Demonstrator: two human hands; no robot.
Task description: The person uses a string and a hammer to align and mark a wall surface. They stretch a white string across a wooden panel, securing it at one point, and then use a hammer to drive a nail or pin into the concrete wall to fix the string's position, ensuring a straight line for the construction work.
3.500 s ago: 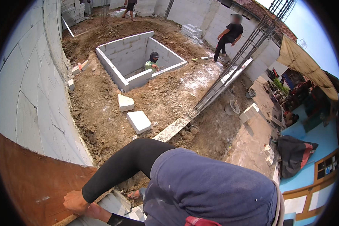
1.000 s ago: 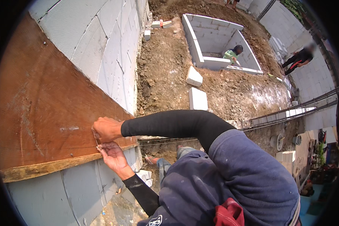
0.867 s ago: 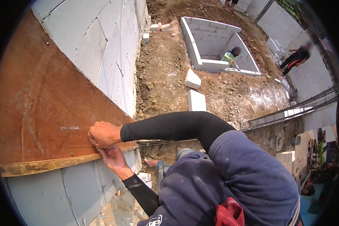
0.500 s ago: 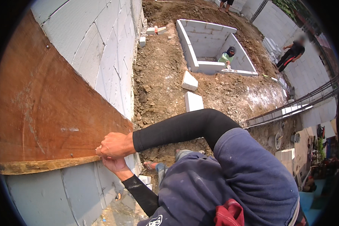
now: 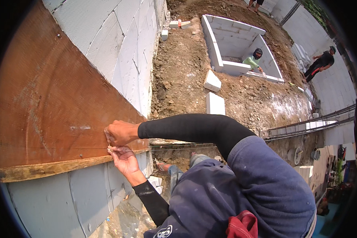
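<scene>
A reddish-brown wooden board (image 5: 63,119) with a rough pale strip (image 5: 47,171) along its lower edge lies against the block wall on my left. Over its right end, my left hand (image 5: 125,160) pinches what looks like a thin string (image 5: 178,149) between thumb and fingertips. The string runs off to the right past the board. Just above, my right hand (image 5: 123,132) is closed with its knuckles up, close to the left fingertips. Whatever its fingers hold is hidden. A small nail head (image 5: 58,35) shows near the board's upper edge.
White block wall (image 5: 119,43) rises beside the board. Loose white blocks (image 5: 215,104) lie on rough soil. Beyond, a person (image 5: 253,60) works inside a low block enclosure (image 5: 234,68); another person (image 5: 323,63) stands at the right. Long steel bars (image 5: 317,123) lie to the right.
My hands, stacked together before, have come slightly apart, the right one higher. The string now shows to the right. The surroundings have shifted rightward in view.
</scene>
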